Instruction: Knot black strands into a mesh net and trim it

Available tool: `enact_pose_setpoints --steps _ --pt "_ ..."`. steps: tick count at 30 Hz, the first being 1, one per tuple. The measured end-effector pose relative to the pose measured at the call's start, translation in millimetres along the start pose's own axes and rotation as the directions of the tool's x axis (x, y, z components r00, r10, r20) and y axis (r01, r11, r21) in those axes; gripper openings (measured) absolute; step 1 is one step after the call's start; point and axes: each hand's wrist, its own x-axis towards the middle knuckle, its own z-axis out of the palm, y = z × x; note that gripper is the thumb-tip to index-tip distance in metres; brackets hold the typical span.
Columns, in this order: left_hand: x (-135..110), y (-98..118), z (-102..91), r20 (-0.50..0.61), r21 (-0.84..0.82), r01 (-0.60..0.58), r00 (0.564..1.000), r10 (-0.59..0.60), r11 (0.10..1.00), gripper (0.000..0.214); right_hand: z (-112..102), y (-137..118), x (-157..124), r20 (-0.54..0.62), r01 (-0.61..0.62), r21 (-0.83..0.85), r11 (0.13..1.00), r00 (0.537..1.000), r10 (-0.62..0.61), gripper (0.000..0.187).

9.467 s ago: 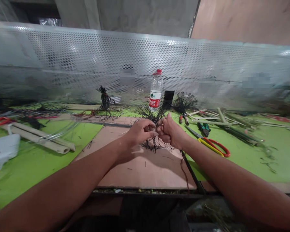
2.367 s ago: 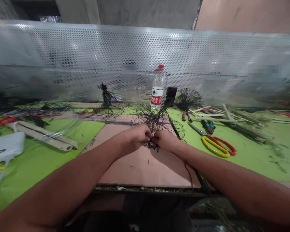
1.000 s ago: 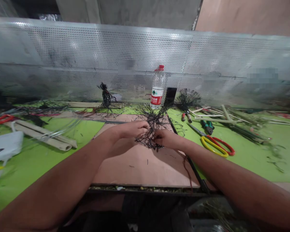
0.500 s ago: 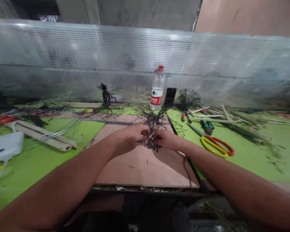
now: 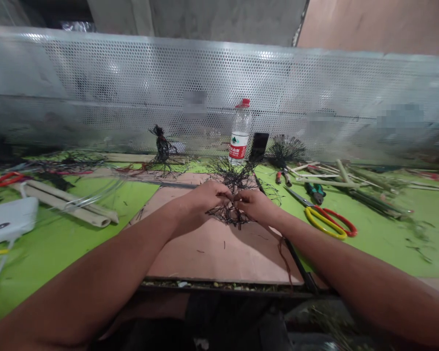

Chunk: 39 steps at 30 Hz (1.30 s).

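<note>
A tangle of thin black wires (image 5: 229, 214) rests on the pinkish board (image 5: 212, 258), its branching ends fanning out behind my hands. From the left, my left hand (image 5: 214, 195) pinches the wires near their middle with thumb and forefinger. My right hand (image 5: 251, 202) pinches them from the other side, its fingertips almost meeting those of the left. Exactly which strands sit between the fingertips is too fine to make out. A loose reddish-brown strand (image 5: 285, 258) lies on the board below my right wrist.
Right of the board lie scissors (image 5: 325, 222) with red and yellow handles and green-handled pliers (image 5: 315, 193). Behind stand a water bottle (image 5: 239, 139), a dark phone (image 5: 259, 145) and a perforated metal panel (image 5: 131, 92). At left are pale tubes (image 5: 73, 207) and a white device (image 5: 10, 220).
Both hands have risen slightly along the wires, and their fingertips have come closer together. My right hand's fingers have lifted off the lower part of the tangle. The surroundings shift slightly with the camera.
</note>
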Motion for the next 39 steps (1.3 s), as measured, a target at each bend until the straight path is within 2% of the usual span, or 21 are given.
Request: enact_pose_setpoints --steps 4,10,16,22,27,31,36,39 --pt "-0.5 5.2 -3.0 -0.081 0.013 -0.020 0.997 0.021 1.000 0.019 0.2 -0.3 0.4 0.013 0.035 0.116 0.993 0.999 -0.036 0.015" --pt "-2.3 14.5 -4.5 -0.087 -0.004 0.035 0.996 -0.035 0.999 0.012 6.3 10.0 3.7 0.035 0.074 0.215 0.974 0.996 -0.084 0.025" --pt "-4.0 16.9 -5.3 -0.077 -0.045 -0.045 0.996 0.041 0.998 0.015 8.6 10.7 4.3 0.036 0.036 0.290 0.956 0.998 -0.049 0.022" --pt "-3.6 12.5 -6.1 -0.062 -0.059 -0.095 0.994 0.092 0.994 0.014 9.7 10.1 3.3 0.070 -0.042 0.415 0.909 0.997 0.015 0.028" --pt "-1.8 4.0 -6.5 -0.058 -0.047 -0.053 0.997 0.050 0.998 0.013 5.6 1.3 0.2 0.103 -0.150 0.547 0.823 0.988 0.111 0.020" --pt "-0.6 -5.1 -7.0 -0.026 -0.030 -0.087 0.996 0.086 0.996 0.020 5.7 -0.1 -0.2 0.105 -0.185 0.635 0.750 0.982 0.154 0.015" --pt "-2.1 -13.7 -5.6 0.051 0.123 -0.125 0.991 0.120 0.984 0.036 10.1 8.1 2.2 0.145 -0.225 0.731 0.644 0.974 0.175 0.021" --pt "-2.7 -15.6 -2.5 0.039 0.161 -0.152 0.988 0.148 0.975 0.025 10.6 10.4 2.7 0.148 -0.228 0.757 0.612 0.973 0.178 0.020"
